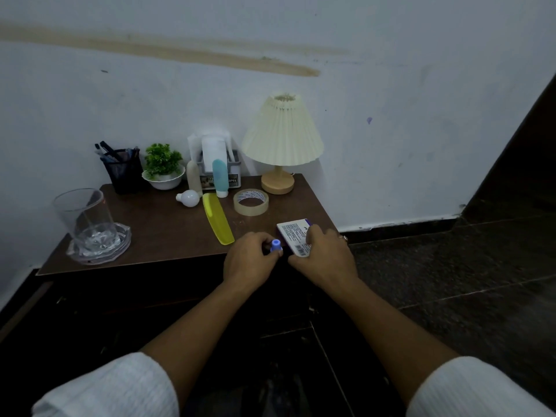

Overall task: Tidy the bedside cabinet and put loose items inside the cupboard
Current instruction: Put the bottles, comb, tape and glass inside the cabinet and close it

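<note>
We see one white box (294, 237) at the near right corner of the cabinet top (168, 236), printed face up. Its long axis runs near to far, with the barcode end toward us. Our right hand (323, 255) curls its fingers over the box's right edge and grips it. Just left of it, our left hand (251, 258) pinches one small item by its blue cap (275, 245), which points up; the rest is hidden in the fingers.

Farther back lie one yellow comb (218, 219), lengthwise near to far, one roll of tape (251, 202) and one light bulb (189, 198). Two tubes (220, 177) stand before a grey organiser (234, 164) that holds white packets. A mesh pen holder (123, 173) holds several pens (108, 150), and a white bowl (164, 182) holds one green plant (162, 159). One lamp (282, 136) stands far right. At the near left, one glass (87, 218) stands on a clear tray (120, 246).
</note>
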A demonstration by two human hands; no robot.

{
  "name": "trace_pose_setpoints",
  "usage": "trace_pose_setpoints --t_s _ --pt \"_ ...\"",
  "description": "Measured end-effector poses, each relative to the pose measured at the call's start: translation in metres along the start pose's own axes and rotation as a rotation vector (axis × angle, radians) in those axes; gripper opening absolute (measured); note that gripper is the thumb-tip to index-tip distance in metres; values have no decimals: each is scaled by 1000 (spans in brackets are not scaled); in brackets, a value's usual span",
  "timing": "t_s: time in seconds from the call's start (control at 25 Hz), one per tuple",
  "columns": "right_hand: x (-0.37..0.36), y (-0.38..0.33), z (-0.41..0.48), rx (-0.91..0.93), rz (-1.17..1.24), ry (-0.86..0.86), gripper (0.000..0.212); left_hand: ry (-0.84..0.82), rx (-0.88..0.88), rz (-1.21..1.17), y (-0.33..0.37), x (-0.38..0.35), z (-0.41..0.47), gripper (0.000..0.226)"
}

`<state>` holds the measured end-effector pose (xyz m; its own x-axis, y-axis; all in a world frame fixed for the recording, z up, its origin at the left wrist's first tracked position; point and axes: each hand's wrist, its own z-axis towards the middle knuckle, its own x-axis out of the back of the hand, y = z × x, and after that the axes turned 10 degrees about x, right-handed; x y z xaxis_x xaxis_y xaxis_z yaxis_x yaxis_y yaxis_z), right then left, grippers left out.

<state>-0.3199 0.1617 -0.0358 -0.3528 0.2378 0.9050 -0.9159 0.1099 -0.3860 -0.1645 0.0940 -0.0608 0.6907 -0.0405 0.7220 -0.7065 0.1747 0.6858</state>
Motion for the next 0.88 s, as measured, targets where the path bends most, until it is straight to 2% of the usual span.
trace_pose_setpoints --t_s 0.16,0.32,0.68,0.88 --pt "-8 -7 -50 21 219 57 44 -27 15 -65 -21 6 -37 12" --pt "-32 2 -88 55 296 85 40 -75 85 -58 -42 5 -46 13" --pt "-69 14 -55 -23 136 -66 39 -123 181 -28 -64 -18 -28 14" --pt "-103 22 -20 -42 -8 -138 56 -123 199 6 -75 -48 0 15"
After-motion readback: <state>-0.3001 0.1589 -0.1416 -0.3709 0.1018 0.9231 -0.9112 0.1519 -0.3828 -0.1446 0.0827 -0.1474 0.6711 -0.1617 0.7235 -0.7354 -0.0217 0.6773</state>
